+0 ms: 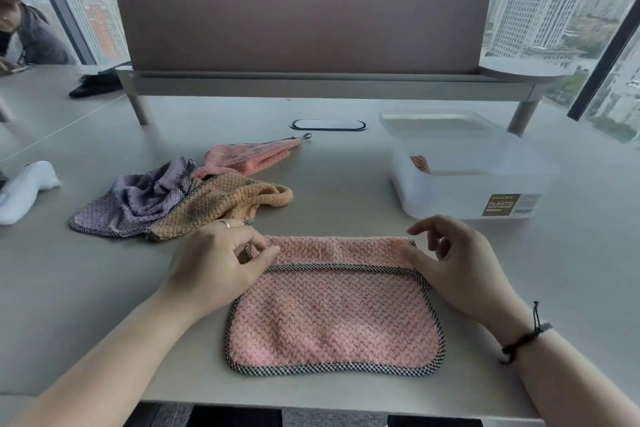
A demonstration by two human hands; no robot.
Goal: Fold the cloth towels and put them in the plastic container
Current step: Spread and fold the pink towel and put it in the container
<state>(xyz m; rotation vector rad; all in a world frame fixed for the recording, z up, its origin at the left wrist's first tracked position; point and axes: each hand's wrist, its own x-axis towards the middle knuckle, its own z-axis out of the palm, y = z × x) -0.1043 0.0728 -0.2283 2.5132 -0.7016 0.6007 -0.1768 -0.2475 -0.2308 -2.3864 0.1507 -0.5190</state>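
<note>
Near the front edge of the grey table (346, 191), a pink towel (332, 315) with checked black-and-white trim lay flat, its far edge folded over toward the person so a plain pink strip showed along the top. Left hand (214, 263) sat at the towel's upper-left corner, thumb and forefinger pinching the folded edge; ring visible on one finger. Right hand (453, 263) was at the upper-right corner: thumb lay on the fold, the other fingers loosely curled and raised above it, not clearly gripping anything. A dark cord bracelet (523, 340) was on the right wrist. Left of centre and further back, three unfolded towels sat in a heap: purple towel (138, 201), orange towel (221, 204) overlapping it, second pink towel (249, 158) behind, stretched toward a cable grommet (328, 125) in the tabletop. Plastic container (467, 180) stood well to the right of the heap, beyond the right hand, translucent white, label on its front; a patch of pink patterned cloth showed through its left wall. Its lid (436, 123) lay just behind it. A white object (24, 191) rested at the far left edge. Behind everything a brown divider panel (301, 21) stood on a raised shelf. Another person (24, 31) was sitting at the far left.
</note>
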